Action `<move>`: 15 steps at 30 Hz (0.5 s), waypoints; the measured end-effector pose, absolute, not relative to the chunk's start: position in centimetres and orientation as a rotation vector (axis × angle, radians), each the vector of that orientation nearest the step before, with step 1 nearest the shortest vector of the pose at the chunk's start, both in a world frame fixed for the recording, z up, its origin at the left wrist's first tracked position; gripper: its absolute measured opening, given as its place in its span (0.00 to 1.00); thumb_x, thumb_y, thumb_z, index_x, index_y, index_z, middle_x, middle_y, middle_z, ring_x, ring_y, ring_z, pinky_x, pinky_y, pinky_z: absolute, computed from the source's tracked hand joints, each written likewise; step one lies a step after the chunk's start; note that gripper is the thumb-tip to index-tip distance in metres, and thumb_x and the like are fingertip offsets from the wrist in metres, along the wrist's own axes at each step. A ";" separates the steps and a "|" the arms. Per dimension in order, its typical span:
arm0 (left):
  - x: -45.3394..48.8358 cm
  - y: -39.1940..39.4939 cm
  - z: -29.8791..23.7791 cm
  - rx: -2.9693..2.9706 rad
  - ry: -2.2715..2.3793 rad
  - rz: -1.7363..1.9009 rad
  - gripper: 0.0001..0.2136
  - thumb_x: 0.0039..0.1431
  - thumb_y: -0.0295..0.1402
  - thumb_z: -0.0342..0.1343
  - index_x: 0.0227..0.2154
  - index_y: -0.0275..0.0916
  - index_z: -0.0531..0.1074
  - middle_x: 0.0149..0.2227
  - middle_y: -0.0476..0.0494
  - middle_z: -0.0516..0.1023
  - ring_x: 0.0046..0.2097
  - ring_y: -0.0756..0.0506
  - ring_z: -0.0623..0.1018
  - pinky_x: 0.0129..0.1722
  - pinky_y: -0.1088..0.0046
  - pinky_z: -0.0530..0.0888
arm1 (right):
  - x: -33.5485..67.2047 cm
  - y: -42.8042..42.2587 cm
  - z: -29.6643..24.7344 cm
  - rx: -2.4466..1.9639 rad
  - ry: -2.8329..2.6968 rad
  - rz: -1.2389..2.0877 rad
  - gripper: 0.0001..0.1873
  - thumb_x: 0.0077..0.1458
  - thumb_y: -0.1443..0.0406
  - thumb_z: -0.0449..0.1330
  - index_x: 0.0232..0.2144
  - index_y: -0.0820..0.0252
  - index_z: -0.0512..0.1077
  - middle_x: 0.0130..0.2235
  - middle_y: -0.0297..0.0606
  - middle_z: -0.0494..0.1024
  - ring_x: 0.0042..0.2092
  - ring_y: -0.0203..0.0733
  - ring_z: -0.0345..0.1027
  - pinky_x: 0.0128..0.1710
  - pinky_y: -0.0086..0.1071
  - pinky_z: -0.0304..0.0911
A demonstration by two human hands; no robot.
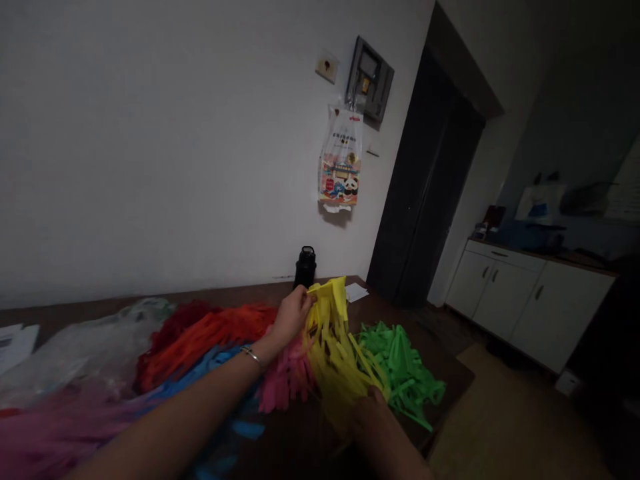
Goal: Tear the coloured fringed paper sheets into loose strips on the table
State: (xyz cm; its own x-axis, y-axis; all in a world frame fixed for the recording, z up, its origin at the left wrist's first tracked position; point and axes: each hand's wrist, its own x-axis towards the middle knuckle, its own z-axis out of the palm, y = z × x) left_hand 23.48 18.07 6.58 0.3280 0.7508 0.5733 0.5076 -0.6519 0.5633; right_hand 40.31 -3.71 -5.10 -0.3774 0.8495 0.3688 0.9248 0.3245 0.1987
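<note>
Gripped top of yellow fringe (335, 347) with closed left hand (293, 315), just in front of black bottle (305, 265) on table (250, 291). Rested right hand (369, 408) on its lower strips, farther from bottle; grip too dark to tell.

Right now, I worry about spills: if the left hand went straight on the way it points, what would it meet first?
The left hand is pinching the top of the yellow paper fringe. Past that, the black bottle looks first in line, though depth is unclear.
</note>
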 end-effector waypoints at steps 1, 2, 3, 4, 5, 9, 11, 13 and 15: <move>24.0 18.1 6.4 2.324 1.094 1.225 0.11 0.65 0.37 0.54 0.45 0.36 0.71 0.43 0.44 0.77 0.40 0.45 0.78 0.40 0.62 0.77 | 40.5 -4.0 -5.2 -1.609 -2.384 -0.545 0.05 0.56 0.68 0.62 0.30 0.51 0.76 0.29 0.35 0.77 0.35 0.47 0.73 0.53 0.47 0.62; 24.5 18.1 6.1 2.340 1.043 1.202 0.11 0.65 0.37 0.54 0.45 0.36 0.71 0.44 0.44 0.77 0.41 0.45 0.78 0.41 0.61 0.77 | 40.5 -4.3 -5.2 -1.587 -2.365 -0.519 0.04 0.56 0.67 0.62 0.30 0.51 0.75 0.29 0.35 0.77 0.36 0.47 0.73 0.53 0.46 0.62; 24.9 17.9 5.6 2.362 0.984 1.165 0.11 0.65 0.37 0.54 0.45 0.36 0.71 0.44 0.44 0.77 0.42 0.44 0.78 0.42 0.60 0.76 | 40.6 -4.7 -5.0 -1.553 -2.331 -0.490 0.04 0.56 0.66 0.61 0.30 0.51 0.74 0.30 0.35 0.77 0.36 0.46 0.72 0.52 0.45 0.62; 25.2 17.5 5.0 2.385 0.921 1.119 0.10 0.64 0.36 0.55 0.44 0.36 0.72 0.44 0.44 0.77 0.42 0.44 0.78 0.43 0.60 0.76 | 40.6 -5.1 -4.7 -1.505 -2.280 -0.457 0.05 0.56 0.67 0.60 0.29 0.51 0.73 0.30 0.35 0.76 0.36 0.46 0.72 0.51 0.44 0.63; 25.3 17.1 4.4 2.405 0.861 1.070 0.10 0.64 0.36 0.56 0.43 0.36 0.72 0.44 0.43 0.77 0.43 0.44 0.78 0.44 0.59 0.75 | 40.5 -5.5 -4.2 -1.452 -2.214 -0.420 0.06 0.55 0.68 0.59 0.29 0.51 0.71 0.30 0.35 0.76 0.35 0.46 0.72 0.50 0.43 0.63; 23.7 14.1 2.6 2.432 0.665 0.920 0.11 0.62 0.36 0.55 0.43 0.37 0.71 0.44 0.42 0.77 0.45 0.42 0.77 0.46 0.60 0.74 | 40.0 -7.1 -1.4 -1.292 -1.906 -0.234 0.08 0.49 0.70 0.54 0.31 0.50 0.66 0.29 0.36 0.73 0.34 0.47 0.69 0.48 0.45 0.63; 21.9 12.0 2.5 2.432 0.575 0.868 0.12 0.62 0.38 0.53 0.45 0.39 0.71 0.43 0.43 0.78 0.44 0.43 0.77 0.45 0.64 0.74 | 39.6 -7.6 0.3 -1.209 -1.843 -0.177 0.07 0.49 0.70 0.54 0.30 0.51 0.64 0.28 0.34 0.71 0.32 0.46 0.68 0.47 0.44 0.63; 20.0 9.7 2.9 2.442 0.494 0.820 0.17 0.58 0.40 0.57 0.49 0.42 0.70 0.44 0.45 0.78 0.43 0.42 0.77 0.44 0.67 0.74 | 39.0 -7.9 2.0 -1.151 -1.830 -0.118 0.07 0.49 0.71 0.54 0.30 0.53 0.63 0.28 0.32 0.70 0.33 0.43 0.67 0.45 0.41 0.62; 18.6 7.5 3.8 2.459 0.405 0.787 0.26 0.51 0.42 0.63 0.53 0.45 0.67 0.47 0.45 0.77 0.45 0.41 0.77 0.46 0.67 0.74 | 38.1 -8.1 3.9 -1.151 -1.834 0.026 0.08 0.46 0.73 0.54 0.28 0.55 0.65 0.29 0.33 0.71 0.34 0.41 0.67 0.41 0.35 0.62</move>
State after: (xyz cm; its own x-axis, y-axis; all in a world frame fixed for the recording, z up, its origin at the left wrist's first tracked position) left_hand 18.64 7.50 3.77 0.7862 0.4235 0.4501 0.1197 -0.8188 0.5614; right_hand 38.13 -8.11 3.86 -0.1195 0.7124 0.6915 0.6923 0.5591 -0.4563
